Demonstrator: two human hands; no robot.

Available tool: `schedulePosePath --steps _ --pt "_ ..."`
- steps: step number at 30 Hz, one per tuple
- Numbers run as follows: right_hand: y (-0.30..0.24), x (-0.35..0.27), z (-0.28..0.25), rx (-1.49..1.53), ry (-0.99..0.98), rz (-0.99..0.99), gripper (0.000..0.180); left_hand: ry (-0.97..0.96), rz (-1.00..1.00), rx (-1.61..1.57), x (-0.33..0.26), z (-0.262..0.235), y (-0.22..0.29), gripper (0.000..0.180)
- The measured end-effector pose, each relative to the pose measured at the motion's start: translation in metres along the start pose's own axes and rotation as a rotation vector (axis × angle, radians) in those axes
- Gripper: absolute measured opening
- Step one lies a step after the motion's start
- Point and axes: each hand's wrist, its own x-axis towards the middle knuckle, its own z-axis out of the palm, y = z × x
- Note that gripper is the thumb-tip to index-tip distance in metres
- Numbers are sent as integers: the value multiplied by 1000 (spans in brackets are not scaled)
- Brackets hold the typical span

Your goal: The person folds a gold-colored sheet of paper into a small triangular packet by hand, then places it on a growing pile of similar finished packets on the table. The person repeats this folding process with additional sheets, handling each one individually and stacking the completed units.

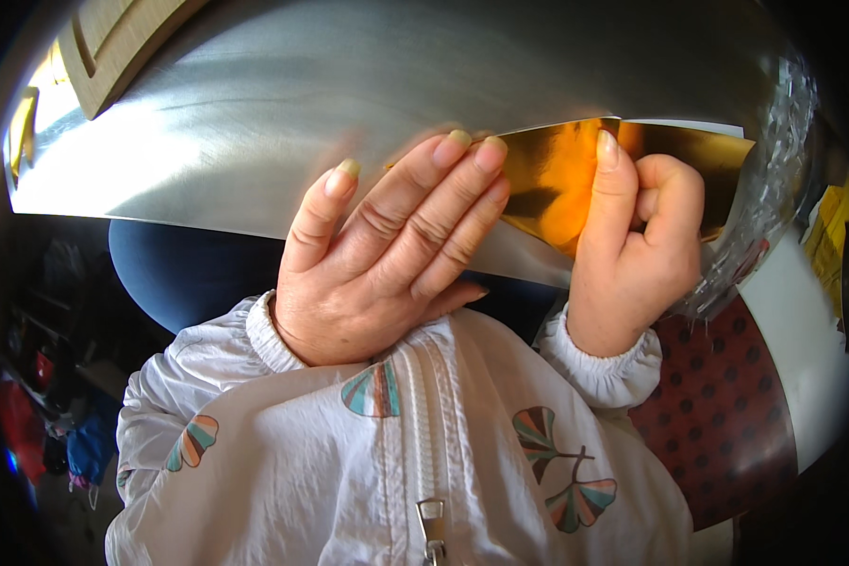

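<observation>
Your left hand [387, 255] lies flat and open, fingers together, pressed on the near edge of the steel counter [255, 123]. Just right of its fingertips sits the gold foil sheet [557, 174], shiny and tilted over the counter's edge. Your right hand [637, 250] grips that sheet, thumb upright against its face, other fingers curled tight behind.
</observation>
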Motion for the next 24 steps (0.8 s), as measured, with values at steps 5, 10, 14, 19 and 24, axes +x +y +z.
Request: schedulePosePath --steps 5,10,14,19,24 --pt "0 -2 0 21 -34 19 29 -72 103 -44 12 -6 -5 67" --pt "-2 2 0 15 -20 6 28 -121 244 -89 28 -3 -7 67" --pt "4 -3 3 6 27 -67 25 -137 199 -93 31 -3 -4 71" --pt "19 -11 2 -11 82 -108 20 -126 186 -179 29 -1 -6 91" --pt "20 -26 -24 -162 232 -331 19 -102 186 -288 28 1 -7 106"
